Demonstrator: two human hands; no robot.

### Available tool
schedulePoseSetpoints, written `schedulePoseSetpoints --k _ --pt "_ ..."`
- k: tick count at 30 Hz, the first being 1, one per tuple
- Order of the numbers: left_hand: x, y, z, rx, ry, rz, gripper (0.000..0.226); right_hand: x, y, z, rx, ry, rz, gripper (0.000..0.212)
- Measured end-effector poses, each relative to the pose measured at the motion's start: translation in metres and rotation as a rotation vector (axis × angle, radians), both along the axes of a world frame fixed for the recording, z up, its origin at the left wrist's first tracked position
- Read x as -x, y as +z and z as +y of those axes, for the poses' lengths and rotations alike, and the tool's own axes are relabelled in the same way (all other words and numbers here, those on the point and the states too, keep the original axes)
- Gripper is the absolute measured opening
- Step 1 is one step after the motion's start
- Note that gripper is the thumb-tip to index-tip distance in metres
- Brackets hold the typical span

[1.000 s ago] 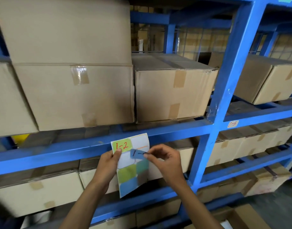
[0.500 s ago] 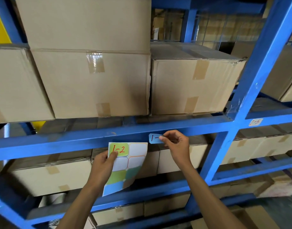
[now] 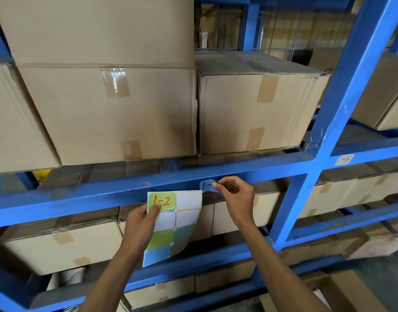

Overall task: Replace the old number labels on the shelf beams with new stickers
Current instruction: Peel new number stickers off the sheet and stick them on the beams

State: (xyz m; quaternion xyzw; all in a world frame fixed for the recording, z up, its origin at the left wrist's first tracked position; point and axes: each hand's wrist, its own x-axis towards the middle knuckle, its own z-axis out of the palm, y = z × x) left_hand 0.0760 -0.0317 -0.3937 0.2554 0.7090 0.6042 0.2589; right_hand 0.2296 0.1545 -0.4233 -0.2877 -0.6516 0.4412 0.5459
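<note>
Blue shelf beam, right hand pinching blue sticker

Blue steel racking stacked with taped cardboard boxes, dim aisle floor below right.

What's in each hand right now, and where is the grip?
Right hand: small blue sticker, pinched at its right end. Left hand: multicoloured sticker sheet, left edge.

A warehouse storeroom: blue steel racking in several tiers, stacked with taped cardboard cartons, a handwritten location label on one beam, further racks of boxes visible behind.
</note>
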Motion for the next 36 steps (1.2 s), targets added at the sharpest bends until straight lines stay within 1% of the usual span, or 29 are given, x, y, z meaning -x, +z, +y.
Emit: schedulePoseSetpoints --k 8,14,18,22,28,31,33,36 --pt "0.002 0.003 0.003 -0.011 -0.005 0.002 0.028 0.003 -0.001 -0.002 -0.023 -0.039 0.026 0.017" --pt "0.003 0.007 0.002 -0.012 -0.011 -0.007 0.028 0.004 -0.003 -0.002 0.022 -0.044 0.067 0.013" --pt "0.003 0.010 0.001 -0.018 -0.023 -0.022 0.027 0.005 -0.001 -0.003 0.023 -0.065 0.062 0.016" --pt "0.003 0.011 0.001 -0.023 -0.026 -0.025 0.028 0.006 -0.001 -0.005 0.016 -0.084 0.049 0.014" --pt "0.006 0.012 0.001 -0.013 -0.021 -0.011 0.027 0.006 0.003 -0.005 -0.009 -0.184 -0.066 0.016" --pt "0.007 0.013 0.000 -0.005 -0.016 -0.003 0.028 0.001 0.007 -0.005 -0.111 -0.356 -0.261 0.031" --pt "0.007 0.013 -0.001 -0.004 -0.009 0.000 0.028 -0.003 0.010 -0.004 -0.130 -0.412 -0.337 0.042" --pt "0.007 0.014 0.000 -0.011 0.004 -0.002 0.028 -0.003 0.013 0.001 -0.082 -0.369 -0.296 0.043"
